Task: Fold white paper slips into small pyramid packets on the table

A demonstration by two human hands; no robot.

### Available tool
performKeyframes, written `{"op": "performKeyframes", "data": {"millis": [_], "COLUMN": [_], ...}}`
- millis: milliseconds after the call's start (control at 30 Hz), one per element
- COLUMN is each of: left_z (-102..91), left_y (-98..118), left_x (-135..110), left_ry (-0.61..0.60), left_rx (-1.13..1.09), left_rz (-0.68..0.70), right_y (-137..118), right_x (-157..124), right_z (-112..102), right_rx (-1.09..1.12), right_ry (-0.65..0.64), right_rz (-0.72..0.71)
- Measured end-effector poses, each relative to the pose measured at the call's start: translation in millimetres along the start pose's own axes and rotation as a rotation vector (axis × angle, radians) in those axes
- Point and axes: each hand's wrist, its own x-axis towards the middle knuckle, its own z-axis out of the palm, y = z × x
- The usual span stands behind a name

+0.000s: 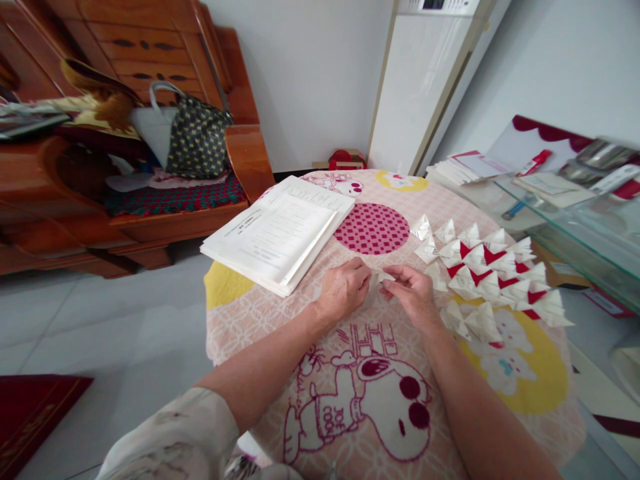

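A small piece of folded white paper (384, 277) is held between my two hands above the patterned tablecloth (305, 340). My left hand (345, 287) is closed, its fingers pinching the paper's left side. My right hand (409, 291) pinches the right side between thumb and fingers. Right of my right hand stand rows of folded paper pieces (470, 283), pointed and white, with red parts showing between them. Left of my left hand lies a stack of printed paper sheets (280, 233).
A glass shelf (555, 213) with papers, a red marker (535, 162) and metal bowls adjoins the table's right side. A wooden sofa (240, 153) with a dark patterned bag (197, 137) stands at the left. Behind the table is a tall white appliance (420, 80).
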Motion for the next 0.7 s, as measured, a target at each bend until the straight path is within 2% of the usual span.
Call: {"op": "performKeyframes", "data": {"millis": [333, 600, 700], "left_z": [0.0, 1.8, 2.4], "left_y": [-0.1, -1.7, -1.9], "left_x": [0.9, 0.4, 0.2], "left_ry": [-0.009, -0.023, -0.035], "left_rx": [0.008, 0.002, -0.007], "left_rz": [0.02, 0.054, 0.058], "right_y": [-7.0, -0.4, -2.0], "right_x": [-2.0, 0.7, 0.5], "right_z": [0.7, 0.6, -1.6], "right_rx": [-0.018, -0.011, -0.104], "right_ry": [-0.01, 0.016, 0.03], "right_rz": [-0.006, 0.05, 0.065]}}
